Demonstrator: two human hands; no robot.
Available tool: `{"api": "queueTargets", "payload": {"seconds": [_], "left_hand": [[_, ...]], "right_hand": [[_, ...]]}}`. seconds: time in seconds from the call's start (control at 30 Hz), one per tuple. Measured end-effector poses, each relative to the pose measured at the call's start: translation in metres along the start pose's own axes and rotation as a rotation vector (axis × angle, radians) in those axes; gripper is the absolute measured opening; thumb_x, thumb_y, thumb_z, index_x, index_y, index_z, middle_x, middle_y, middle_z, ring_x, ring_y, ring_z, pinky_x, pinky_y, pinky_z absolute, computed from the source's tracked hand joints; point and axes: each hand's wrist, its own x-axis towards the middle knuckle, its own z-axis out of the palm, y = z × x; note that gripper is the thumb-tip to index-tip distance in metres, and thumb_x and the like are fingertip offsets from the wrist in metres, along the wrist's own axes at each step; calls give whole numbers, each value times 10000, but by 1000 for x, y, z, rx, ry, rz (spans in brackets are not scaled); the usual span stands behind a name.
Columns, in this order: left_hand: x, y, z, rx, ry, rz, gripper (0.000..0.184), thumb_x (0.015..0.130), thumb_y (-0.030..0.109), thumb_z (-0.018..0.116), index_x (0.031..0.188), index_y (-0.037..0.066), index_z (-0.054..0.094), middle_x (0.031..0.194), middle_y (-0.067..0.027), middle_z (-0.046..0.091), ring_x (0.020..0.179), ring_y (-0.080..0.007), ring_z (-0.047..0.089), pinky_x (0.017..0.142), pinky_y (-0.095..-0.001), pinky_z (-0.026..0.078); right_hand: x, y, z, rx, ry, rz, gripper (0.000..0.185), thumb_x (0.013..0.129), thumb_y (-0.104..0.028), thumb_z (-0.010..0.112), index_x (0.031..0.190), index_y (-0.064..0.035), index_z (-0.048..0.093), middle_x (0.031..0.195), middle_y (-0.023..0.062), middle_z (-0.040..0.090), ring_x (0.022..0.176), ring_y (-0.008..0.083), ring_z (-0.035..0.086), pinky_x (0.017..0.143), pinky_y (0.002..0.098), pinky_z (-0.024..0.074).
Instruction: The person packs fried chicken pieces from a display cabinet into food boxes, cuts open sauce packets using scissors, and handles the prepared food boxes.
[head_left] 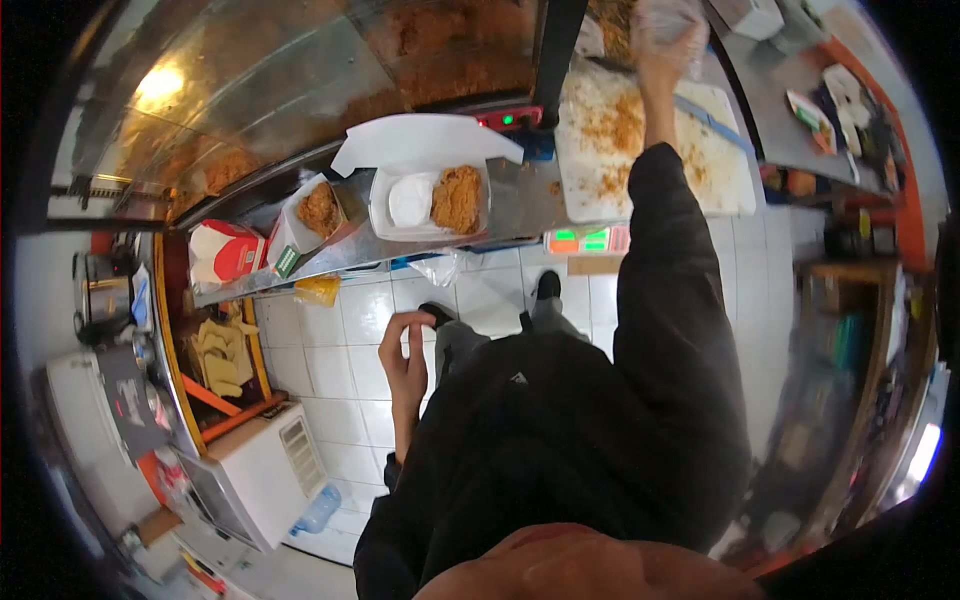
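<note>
My right hand point(670, 40), in a clear plastic glove, reaches past the far end of a white cutting board point(735, 190). It is smeared, and its fingers and anything in them cannot be made out. Golden crumbs point(615, 130) litter the board, and a knife with a blue-grey handle point(715, 125) lies across its right side. Bare and holding nothing, my left hand point(405, 360) hangs over the floor with fingers loosely bent and apart. On the counter, an open white box point(380, 205) holds a piece of fried chicken point(457, 200) and a round white paper-wrapped item point(411, 201).
A lit glass display case point(300, 80) runs behind the counter. Further left stand a carton with fried chicken point(318, 210) and a red-and-white carton point(225, 252). A scale with green digits point(590, 240) sits below the board. My feet are on white floor tiles point(370, 315).
</note>
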Motion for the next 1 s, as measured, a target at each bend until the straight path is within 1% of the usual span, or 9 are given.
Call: {"api": "queueTargets", "payload": {"seconds": [0.27, 0.37, 0.57, 0.63, 0.67, 0.73, 0.8, 0.97, 1.0], "left_hand": [[85, -26, -68, -8, -422, 387, 110, 827, -5, 559, 936, 7, 576, 906, -128, 602, 853, -278, 576, 786, -327, 443], [93, -17, -67, -35, -450, 645, 524, 662, 30, 742, 1113, 10, 475, 995, -166, 576, 908, -330, 565, 819, -384, 443], [54, -48, -91, -79, -318, 558, 306, 649, -51, 686, 928, 15, 578, 883, -119, 603, 816, -298, 589, 794, -384, 446], [42, -38, -99, -115, -378, 653, 260, 662, -37, 692, 896, 35, 604, 839, -86, 610, 791, -270, 594, 766, -373, 445], [33, -27, -103, -150, -441, 758, 252, 670, -23, 698, 895, 48, 612, 827, -70, 612, 787, -252, 596, 752, -367, 442], [10, -37, -105, -90, -556, 847, 259, 666, 19, 721, 898, 75, 621, 849, -45, 623, 794, -214, 600, 729, -357, 433], [4, -35, -119, -194, -430, 691, 246, 672, 13, 710, 896, 68, 624, 868, -38, 634, 799, -193, 605, 761, -362, 430], [27, -36, -192, -166, -301, 686, 351, 675, 49, 722, 999, 52, 587, 996, -73, 615, 899, -235, 583, 839, -371, 420], [32, -37, -210, -228, -254, 612, 398, 674, 62, 727, 1039, 47, 568, 1046, -88, 602, 937, -250, 571, 860, -374, 416]], "right_hand": [[-206, -129, -87, 329, -113, 425, 597, 916, -386, 478, 1342, -1, 316, 1307, 137, 421, 1138, 258, 425, 971, 360, 337], [-298, -222, -67, 554, -387, 566, 642, 921, -421, 456, 1369, -3, 268, 1353, 133, 367, 1199, 249, 367, 1007, 358, 296], [-352, -297, -54, 857, -707, 754, 752, 923, -489, 429, 1427, -6, 151, 1442, 109, 248, 1304, 222, 254, 1069, 357, 226], [-342, -302, -54, 733, -645, 723, 782, 899, -467, 494, 1451, -77, 101, 1465, 118, 208, 1326, 264, 235, 1067, 405, 229], [-330, -308, -51, 776, -731, 672, 782, 899, -467, 494, 1451, -77, 101, 1465, 118, 208, 1326, 264, 235, 1067, 405, 229], [-300, -331, -47, 1034, -529, 714, 826, 869, -452, 544, 1460, -148, 53, 1480, 126, 175, 1339, 304, 215, 1068, 442, 219], [-292, -337, -35, 1107, -462, 755, 928, 800, -457, 621, 1459, -267, -5, 1498, 135, 123, 1350, 370, 188, 1064, 496, 210], [-295, -387, 9, 989, -510, 559, 830, 797, -351, 670, 1444, -138, 195, 1461, 160, 240, 1331, 318, 267, 1076, 461, 220], [-287, -417, 18, 901, -557, 350, 760, 819, -297, 647, 1429, -109, 234, 1441, 163, 283, 1319, 306, 295, 1077, 439, 228]]}}
